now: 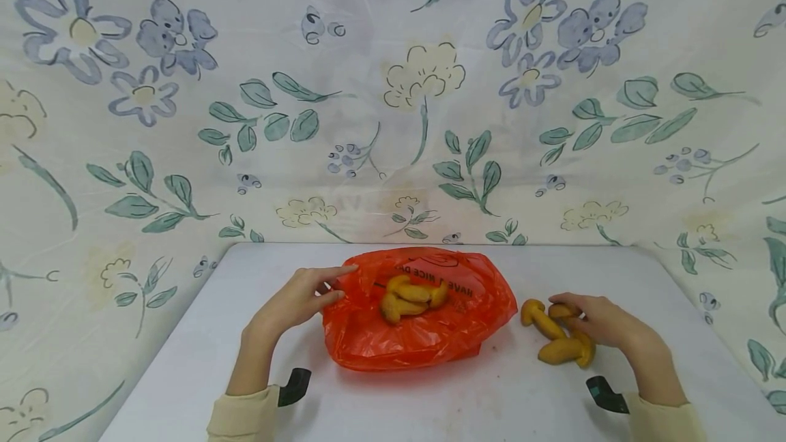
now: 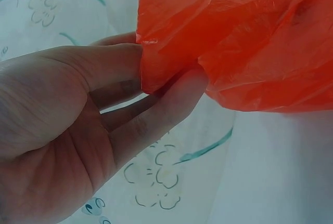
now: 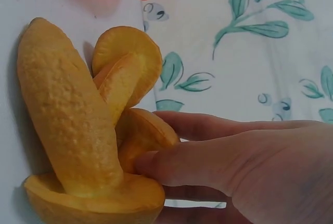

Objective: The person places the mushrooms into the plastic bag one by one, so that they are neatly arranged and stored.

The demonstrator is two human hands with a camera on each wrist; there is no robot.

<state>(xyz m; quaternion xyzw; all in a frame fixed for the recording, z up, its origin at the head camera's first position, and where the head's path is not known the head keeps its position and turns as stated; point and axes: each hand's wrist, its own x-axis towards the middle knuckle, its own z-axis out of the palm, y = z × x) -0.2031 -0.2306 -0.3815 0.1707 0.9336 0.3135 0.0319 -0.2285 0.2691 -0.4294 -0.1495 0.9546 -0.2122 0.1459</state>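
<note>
A red plastic bag lies with its mouth spread wide, and several yellow-brown mushrooms sit inside it. The left hand grips the bag's left edge; in the left wrist view the film runs between thumb and fingers. To the right of the bag, the right hand pinches one mushroom by its cap between thumb and fingers. That mushroom is low among two others: a thick-stemmed one nearest the right wrist camera and one with a round cap behind it.
The white tabletop bears faint reddish marks near the front. A floral cloth hangs behind the table and along both sides. A black wrist mount sticks out from the left sleeve, another mount from the right.
</note>
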